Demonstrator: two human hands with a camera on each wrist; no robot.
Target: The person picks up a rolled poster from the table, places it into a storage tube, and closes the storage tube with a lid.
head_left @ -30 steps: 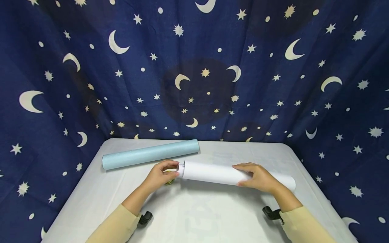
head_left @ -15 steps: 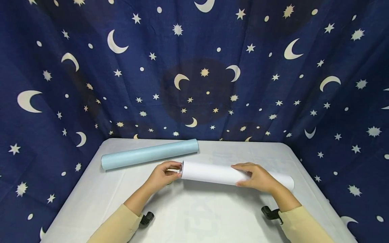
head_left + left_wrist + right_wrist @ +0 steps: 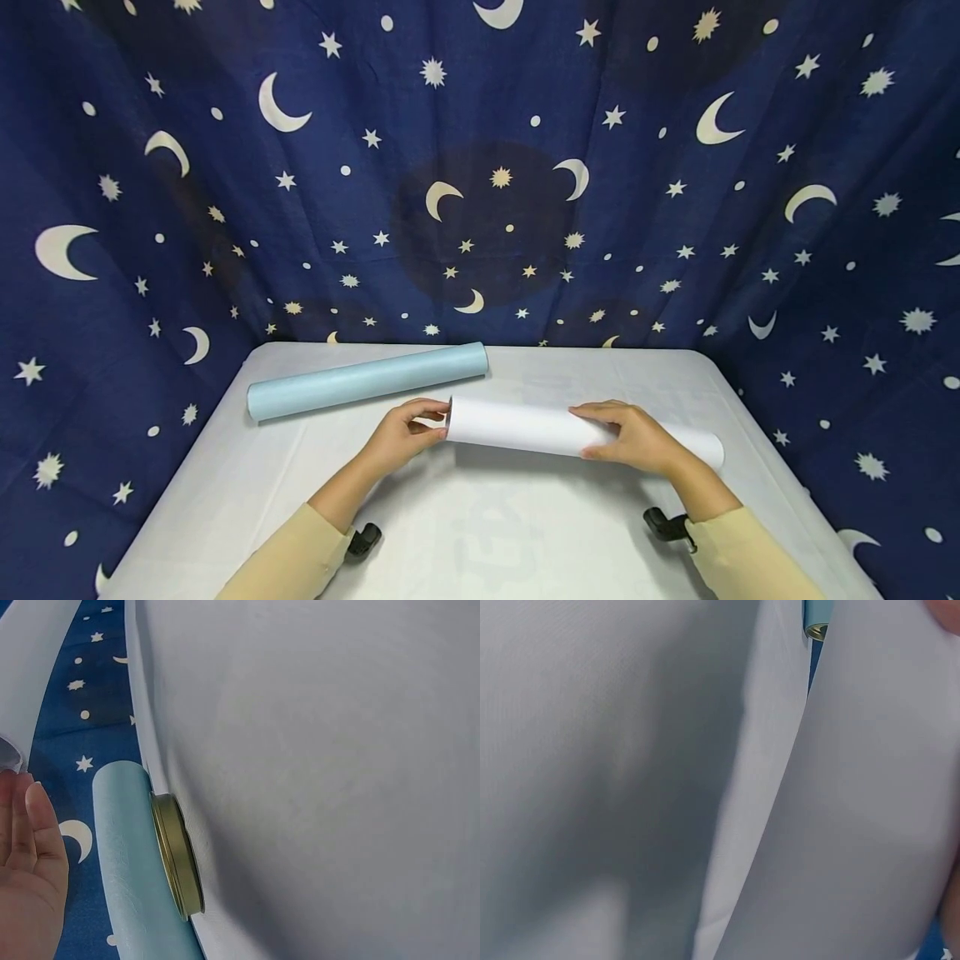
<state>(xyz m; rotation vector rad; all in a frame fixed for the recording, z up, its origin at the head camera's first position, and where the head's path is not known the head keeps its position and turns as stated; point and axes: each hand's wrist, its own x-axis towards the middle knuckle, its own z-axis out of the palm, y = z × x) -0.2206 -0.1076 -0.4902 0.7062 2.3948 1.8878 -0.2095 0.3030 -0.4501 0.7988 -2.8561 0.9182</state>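
Note:
A white tube (image 3: 517,425) lies sideways in front of me, its right end near the right side of the table. Partway along it, my right hand (image 3: 633,442) grips the tube with the thumb on the near side and fingers on the far side. At its left end, my left hand (image 3: 397,437) holds its fingertips and thumb right at the mouth. The left wrist view shows those fingers (image 3: 24,825) fairly straight, touching the tube's dark opening (image 3: 9,755). Whatever sits inside the tube is hidden. The right wrist view is filled largely by the tube's side (image 3: 847,795).
A light blue tube (image 3: 367,383) lies at the back left of the white table (image 3: 517,533). Beside it, in the left wrist view, is a gold round lid (image 3: 178,855), hidden behind my left hand in the head view. A dark blue star-patterned curtain (image 3: 345,208) surrounds the table.
A narrower white roll that stuck out of the tube's left end has gone inside, pushed rightward by my left hand. The right hand keeps its grip on the tube.

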